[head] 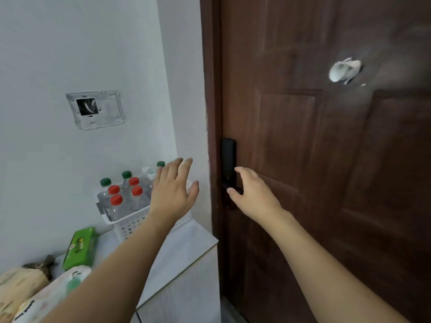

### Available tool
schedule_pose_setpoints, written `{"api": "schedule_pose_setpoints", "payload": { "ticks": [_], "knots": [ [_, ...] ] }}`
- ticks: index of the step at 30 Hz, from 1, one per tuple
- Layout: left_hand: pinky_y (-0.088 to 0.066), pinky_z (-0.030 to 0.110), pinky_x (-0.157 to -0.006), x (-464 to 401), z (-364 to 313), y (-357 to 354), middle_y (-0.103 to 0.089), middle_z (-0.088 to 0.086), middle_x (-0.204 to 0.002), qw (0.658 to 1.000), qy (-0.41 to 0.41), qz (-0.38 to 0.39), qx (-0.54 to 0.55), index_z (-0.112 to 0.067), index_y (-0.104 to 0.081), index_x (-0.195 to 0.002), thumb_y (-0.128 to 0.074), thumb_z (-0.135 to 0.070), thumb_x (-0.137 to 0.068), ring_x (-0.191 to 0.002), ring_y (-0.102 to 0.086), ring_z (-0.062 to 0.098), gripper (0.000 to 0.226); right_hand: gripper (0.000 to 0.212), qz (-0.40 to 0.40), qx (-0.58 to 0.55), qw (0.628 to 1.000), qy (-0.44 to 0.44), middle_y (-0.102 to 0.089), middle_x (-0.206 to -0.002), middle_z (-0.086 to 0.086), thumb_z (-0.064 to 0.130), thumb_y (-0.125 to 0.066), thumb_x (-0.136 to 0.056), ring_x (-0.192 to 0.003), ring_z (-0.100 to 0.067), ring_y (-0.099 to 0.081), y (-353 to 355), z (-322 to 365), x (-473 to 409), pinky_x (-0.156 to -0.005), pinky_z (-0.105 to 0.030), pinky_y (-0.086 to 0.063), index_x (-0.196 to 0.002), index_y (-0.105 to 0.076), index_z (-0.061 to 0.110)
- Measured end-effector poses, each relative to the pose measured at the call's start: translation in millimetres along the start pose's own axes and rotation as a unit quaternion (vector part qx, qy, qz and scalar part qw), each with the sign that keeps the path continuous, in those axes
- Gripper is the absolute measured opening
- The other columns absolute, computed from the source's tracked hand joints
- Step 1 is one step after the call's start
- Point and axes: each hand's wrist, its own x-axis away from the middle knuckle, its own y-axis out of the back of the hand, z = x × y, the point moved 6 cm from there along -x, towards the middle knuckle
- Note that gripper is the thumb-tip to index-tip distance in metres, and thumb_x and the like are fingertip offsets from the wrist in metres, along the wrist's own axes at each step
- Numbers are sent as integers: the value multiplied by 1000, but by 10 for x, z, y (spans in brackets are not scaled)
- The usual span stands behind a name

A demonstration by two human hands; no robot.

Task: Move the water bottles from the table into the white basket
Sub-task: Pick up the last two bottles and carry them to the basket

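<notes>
A white slotted basket (pixel 130 226) stands on the white table (pixel 186 243) against the wall. Inside it stand several clear water bottles (pixel 116 207) with red, green and white caps. My left hand (pixel 173 191) hovers over the right side of the basket with flat, spread fingers and holds nothing. It hides part of the basket's right end. My right hand (pixel 250 194) is raised in front of the black door lock (pixel 228 173), fingers loosely bent and empty, its thumb near the lock's lower part.
A brown wooden door (pixel 326 159) fills the right side, right next to the table's edge. A green tissue box (pixel 80 247) and soft packages (pixel 42 294) lie on the table at the left. A bare mounting plate (pixel 94 109) hangs on the wall.
</notes>
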Motion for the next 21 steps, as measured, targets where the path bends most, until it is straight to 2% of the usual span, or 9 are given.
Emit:
{"api": "schedule_pose_setpoints", "payload": {
  "ticks": [4,8,12,17,21],
  "knots": [
    [-32,55,-110,137,-878,112,-49,15,-143,998,-61,2,25,-10,-44,-146,-51,-37,-94,-129,-45,36,59,61,-61,50,997,-25,-35,-154,-4,33,-57,-95,-139,-20,-35,692,-273,624,-108,-27,-27,-148,-33,16],
    [-26,55,-115,346,-1669,195,-46,14,-147,993,-104,4,63,-11,-42,-148,-57,-34,-95,-134,-41,35,60,63,-97,98,989,-58,-37,-152,-4,34,-58,-93,-138,-21,-36,1260,-471,1257,-110,-30,-29,-148,-34,15],
    [-23,52,-119,601,-2411,318,-44,10,-150,983,-157,7,96,-14,-41,-149,-51,-36,-96,-138,-38,30,58,63,-123,136,977,-107,-37,-153,-6,33,-59,-93,-138,-23,-37,1800,-633,1927,-111,-33,-31,-148,-34,15],
    [-24,51,-119,761,-2856,387,-44,10,-150,972,-200,11,122,-14,-40,-149,-47,-37,-98,-138,-38,28,56,62,-145,154,966,-150,-38,-153,-5,32,-59,-93,-139,-21,-37,2179,-660,2463,-112,-33,-32,-148,-34,15],
    [-22,49,-120,961,-3231,471,-43,9,-151,957,-240,35,161,-16,-38,-150,-45,-39,-99,-140,-37,27,57,63,-172,181,945,-210,-40,-151,-4,32,-60,-93,-134,-22,-44,2419,-623,3034,-111,-35,-38,-148,-34,16]
  ]
}}
